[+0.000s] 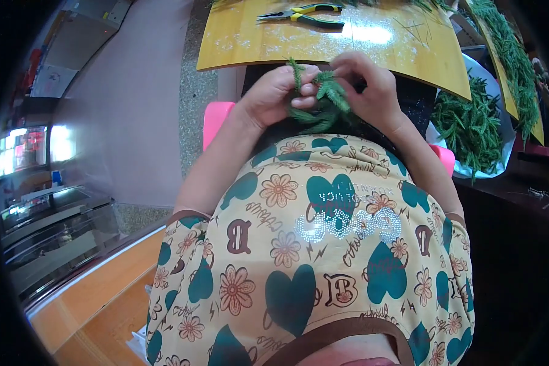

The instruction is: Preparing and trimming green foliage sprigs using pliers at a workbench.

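Between my two hands, above my lap, is a green artificial pine sprig (331, 91) with several needled branches, some hanging down toward my shirt. My left hand (280, 91) is closed around the sprig's stems, its fingers curled and one short branch sticking up past the thumb. On the other side, my right hand (372, 88) has its fingers bent and pinched at the top of the sprig; the exact contact at the fingertips is partly hidden. Beyond the hands, a pair of pliers (305, 16) with yellow and black handles lies on the wooden table (238, 46).
White flecks and some thin loose stems (412, 27) lie on the table. At right stands a white bag (505, 143) filled with green pine sprigs (470, 125). More greenery (509, 55) lies along another board. A pink seat edge (216, 119) shows beside my left arm.
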Available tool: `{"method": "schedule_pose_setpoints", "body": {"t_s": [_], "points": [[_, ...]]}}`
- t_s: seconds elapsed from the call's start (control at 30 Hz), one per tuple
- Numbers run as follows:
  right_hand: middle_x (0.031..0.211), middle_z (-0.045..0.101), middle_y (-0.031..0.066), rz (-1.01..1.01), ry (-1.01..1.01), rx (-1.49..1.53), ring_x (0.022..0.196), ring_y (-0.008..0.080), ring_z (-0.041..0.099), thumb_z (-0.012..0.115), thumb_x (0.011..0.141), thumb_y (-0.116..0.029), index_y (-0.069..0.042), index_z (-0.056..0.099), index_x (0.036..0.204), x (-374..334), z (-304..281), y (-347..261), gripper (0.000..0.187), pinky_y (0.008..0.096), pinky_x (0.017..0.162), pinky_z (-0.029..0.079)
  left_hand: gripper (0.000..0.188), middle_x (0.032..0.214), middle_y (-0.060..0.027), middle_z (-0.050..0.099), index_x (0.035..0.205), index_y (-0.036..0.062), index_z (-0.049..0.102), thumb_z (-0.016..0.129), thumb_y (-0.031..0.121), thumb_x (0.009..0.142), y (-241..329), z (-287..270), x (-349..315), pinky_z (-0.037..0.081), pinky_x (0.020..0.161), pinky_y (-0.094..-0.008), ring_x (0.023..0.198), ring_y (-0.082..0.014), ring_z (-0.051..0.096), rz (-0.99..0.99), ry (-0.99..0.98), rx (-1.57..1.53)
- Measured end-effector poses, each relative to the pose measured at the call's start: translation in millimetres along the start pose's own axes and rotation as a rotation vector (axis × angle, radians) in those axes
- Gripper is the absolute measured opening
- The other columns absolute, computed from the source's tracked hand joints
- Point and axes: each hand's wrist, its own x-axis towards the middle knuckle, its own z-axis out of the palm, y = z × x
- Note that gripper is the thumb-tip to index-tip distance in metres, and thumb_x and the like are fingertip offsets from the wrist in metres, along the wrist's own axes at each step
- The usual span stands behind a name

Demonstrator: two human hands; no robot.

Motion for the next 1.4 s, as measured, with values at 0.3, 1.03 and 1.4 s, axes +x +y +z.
{"method": "schedule_pose_setpoints", "body": {"t_s": [0.3,1.03,1.4], "points": [[0.074,0.06,0.0093,-0.413,0.02,-0.396,0.063,0.0231,0.06,0.067,0.069,-0.002,-0.003,0.06,0.09,4,-12,1,0.022,0.0293,0.054,0.048,0.022,0.063,0.0001,0.046,0.082,0.0023,0.052,0.049,0.021,0.092,-11,11,6,0.037,0.05,-0.0194,0.054,-0.0093,0.043,0.056,0.136,-0.21],[0.085,0.057,0.0067,0.012,0.122,-0.277,0.074,0.0175,0.058,0.068,0.074,-0.014,-0.002,0.054,0.098,3,-5,0,0.03,0.0293,0.065,0.048,0.019,0.068,-0.0167,0.06,0.085,-0.0015,0.063,0.059,0.016,0.082,-16,18,8,0.047,0.058,-0.032,0.062,-0.0282,0.061,0.372,0.758,1.029],[0.094,0.057,0.0095,-0.317,-0.024,-0.733,0.09,0.0253,0.055,0.068,0.065,-0.01,-0.003,0.057,0.1,0,2,-6,0.038,0.0355,0.079,0.045,0.019,0.071,-0.019,0.061,0.081,-0.0027,0.062,0.058,0.016,0.081,-22,19,13,0.047,0.058,-0.0336,0.063,-0.0302,0.06,0.51,0.721,1.216]]}}
